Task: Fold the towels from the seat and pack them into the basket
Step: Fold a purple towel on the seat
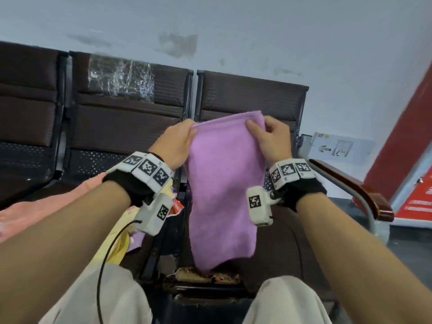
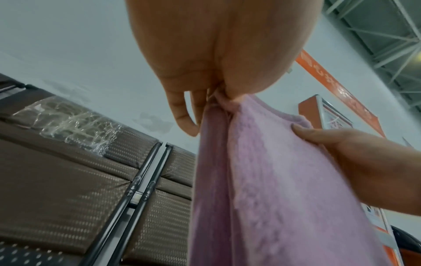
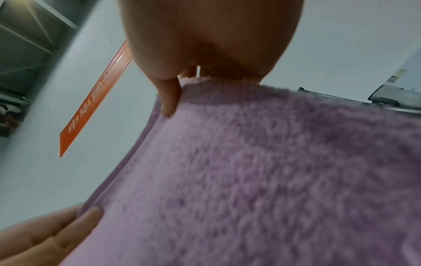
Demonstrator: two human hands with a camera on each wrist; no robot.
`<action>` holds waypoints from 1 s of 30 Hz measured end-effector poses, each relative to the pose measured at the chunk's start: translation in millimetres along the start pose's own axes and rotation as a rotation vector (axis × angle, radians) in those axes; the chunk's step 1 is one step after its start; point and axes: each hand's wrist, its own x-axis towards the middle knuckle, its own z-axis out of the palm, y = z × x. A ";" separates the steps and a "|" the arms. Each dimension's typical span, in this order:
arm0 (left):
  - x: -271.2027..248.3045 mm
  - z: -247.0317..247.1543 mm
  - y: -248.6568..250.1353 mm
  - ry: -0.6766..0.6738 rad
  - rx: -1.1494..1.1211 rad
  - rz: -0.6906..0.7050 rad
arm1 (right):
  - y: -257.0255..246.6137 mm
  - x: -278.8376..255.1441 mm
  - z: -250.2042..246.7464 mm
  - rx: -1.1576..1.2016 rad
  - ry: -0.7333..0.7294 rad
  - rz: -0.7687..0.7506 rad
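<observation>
Pale-trousered knees [image 1: 112,298] frame the seat [image 1: 280,249] below as the left hand [image 1: 174,142] and right hand [image 1: 268,136] each pinch a top corner of a lilac towel [image 1: 222,183], hanging doubled above it; soft, light and limp, it looks best gripped at corners.

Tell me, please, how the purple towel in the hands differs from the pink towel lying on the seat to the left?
The purple towel is lifted, while the pink towel lies on a seat. The purple one hangs straight down, doubled over, pinched at its top corners by the left hand and right hand; the pink one is spread loosely, and no hand touches it. The purple one shows almost whole; the left arm hides part of the pink one. Both are soft pastel cloths.
</observation>
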 end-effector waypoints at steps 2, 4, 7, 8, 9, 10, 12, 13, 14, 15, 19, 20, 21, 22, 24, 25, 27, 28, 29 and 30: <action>10.3 1.5 -6.8 -0.027 -0.005 -0.053 | 9.3 6.4 0.3 -0.095 -0.014 0.014; 20.0 8.5 -11.9 -0.068 0.004 -0.103 | 22.1 13.7 0.4 -0.214 -0.026 0.026; 34.5 25.4 -14.4 -0.119 0.011 -0.166 | 40.0 22.4 2.9 -0.344 -0.031 0.049; 39.7 30.6 -14.1 -0.120 0.005 -0.180 | 44.1 24.9 3.9 -0.359 -0.034 0.060; 44.6 34.8 -13.3 -0.109 -0.008 -0.195 | 47.0 27.2 4.6 -0.364 -0.038 0.066; 49.4 37.7 -12.4 -0.088 -0.029 -0.210 | 48.4 28.9 4.6 -0.365 -0.040 0.065; 57.0 39.9 -9.5 -0.034 -0.098 -0.235 | 48.2 31.9 2.8 -0.348 -0.030 0.040; 58.0 40.3 -7.6 -0.012 -0.144 -0.241 | 47.4 31.7 1.0 -0.326 -0.019 0.024; 56.4 40.7 -5.3 0.008 -0.195 -0.241 | 46.0 29.7 -1.0 -0.297 -0.011 0.008; 52.4 41.1 -2.7 0.026 -0.247 -0.239 | 44.8 25.6 -3.2 -0.266 -0.007 -0.005; 10.0 51.4 2.1 0.002 -0.356 -0.219 | 50.5 -17.1 -13.8 -0.227 -0.082 -0.002; -5.2 55.3 1.6 -0.040 -0.355 -0.217 | 55.2 -32.7 -18.2 -0.251 -0.126 0.014; -20.7 59.4 0.4 -0.099 -0.343 -0.212 | 60.8 -48.7 -23.5 -0.280 -0.182 0.031; -36.3 63.5 -1.6 -0.177 -0.327 -0.205 | 66.5 -64.8 -29.2 -0.315 -0.252 0.050; -69.5 71.0 -5.3 -0.378 -0.319 -0.190 | 77.9 -96.6 -40.9 -0.393 -0.436 0.100; -85.3 74.4 -7.2 -0.485 -0.329 -0.184 | 83.5 -111.2 -46.2 -0.421 -0.539 0.129; -110.8 79.7 -9.3 -0.682 -0.343 -0.176 | 92.2 -135.0 -54.6 -0.445 -0.706 0.192; -120.7 82.4 -9.4 -0.760 -0.348 -0.180 | 95.5 -144.2 -57.3 -0.447 -0.749 0.220; -128.4 85.9 -9.7 -0.817 -0.353 -0.189 | 98.7 -151.6 -59.2 -0.452 -0.765 0.240; -134.3 89.5 -10.0 -0.854 -0.355 -0.209 | 101.8 -157.1 -60.3 -0.461 -0.768 0.256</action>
